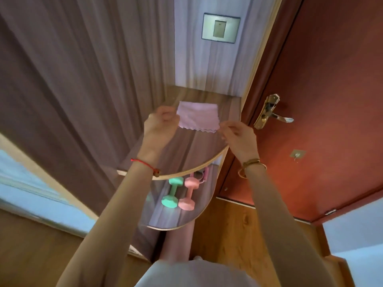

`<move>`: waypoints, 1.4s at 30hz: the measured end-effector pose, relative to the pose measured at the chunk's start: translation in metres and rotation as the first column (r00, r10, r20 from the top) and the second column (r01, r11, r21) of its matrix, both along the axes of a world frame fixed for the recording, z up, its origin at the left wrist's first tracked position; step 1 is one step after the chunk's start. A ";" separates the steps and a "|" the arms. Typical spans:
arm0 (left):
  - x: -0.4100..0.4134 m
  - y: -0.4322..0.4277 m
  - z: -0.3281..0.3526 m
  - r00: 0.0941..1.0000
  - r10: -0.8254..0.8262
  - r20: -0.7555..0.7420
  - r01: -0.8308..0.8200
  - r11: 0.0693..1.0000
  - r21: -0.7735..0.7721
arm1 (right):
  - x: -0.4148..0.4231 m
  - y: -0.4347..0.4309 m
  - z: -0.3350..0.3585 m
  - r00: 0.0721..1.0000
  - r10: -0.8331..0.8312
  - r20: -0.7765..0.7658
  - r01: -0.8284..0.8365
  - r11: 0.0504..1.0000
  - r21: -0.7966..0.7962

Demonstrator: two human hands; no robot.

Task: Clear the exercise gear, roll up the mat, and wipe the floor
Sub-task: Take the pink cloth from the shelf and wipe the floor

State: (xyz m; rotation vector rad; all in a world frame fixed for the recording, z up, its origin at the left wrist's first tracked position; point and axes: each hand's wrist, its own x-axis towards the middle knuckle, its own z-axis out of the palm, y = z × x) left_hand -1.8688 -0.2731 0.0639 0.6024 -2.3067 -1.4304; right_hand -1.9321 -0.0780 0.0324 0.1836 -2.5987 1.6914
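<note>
Head view looks down over both my forearms at a curved, wood-grain upper shelf (186, 150) set in the corner beside a reddish door (331, 100). No brand, label or writing can be read on anything I can see.

My left hand (160, 125) is closed in a pinch, thumb and fingers gripping the near left corner of one pale pink cloth (198, 117). My right hand (238, 134) pinches the cloth's near right corner the same way, the other fingers curled loosely. The cloth is spread flat between my two hands, its scalloped near edge toward me, lying on or just above the shelf top; I cannot tell whether it fully rests there.

On the lower shelf (174, 221), directly under the upper one, lie two dumbbells side by side: one mint green dumbbell (172, 192) on the left and one pink dumbbell (188, 193) touching or just beside it on the right. Behind the pink one a small pink looped thing (202, 176) peeks out, mostly hidden by the upper shelf's edge.

I wear one red string bracelet (145, 163) on my left wrist and gold-toned bracelets (251, 164) on my right. The door carries one brass lever handle (271, 113) and one small hook (297, 154) below it. One framed square plate (220, 27) hangs on the wall above the shelf.
</note>
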 end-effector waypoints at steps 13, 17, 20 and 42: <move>-0.118 -0.024 -0.041 0.910 -0.007 0.415 0.136 0.949 -0.283 | -0.134 -0.040 -0.037 0.991 0.134 -0.015 -0.108 0.857 0.503; -0.132 -0.020 -0.046 0.911 0.082 0.405 0.000 0.980 -0.200 | -0.142 -0.050 -0.043 0.996 0.087 0.019 -0.085 0.851 0.518; -0.132 -0.017 -0.045 0.916 0.096 0.389 -0.056 0.992 -0.111 | -0.141 -0.054 -0.040 0.993 0.110 0.033 -0.112 0.864 0.491; 0.009 0.117 -0.036 0.766 -0.643 -0.002 0.564 0.670 0.482 | 0.133 0.098 -0.044 0.842 -0.437 0.317 0.512 0.459 -0.726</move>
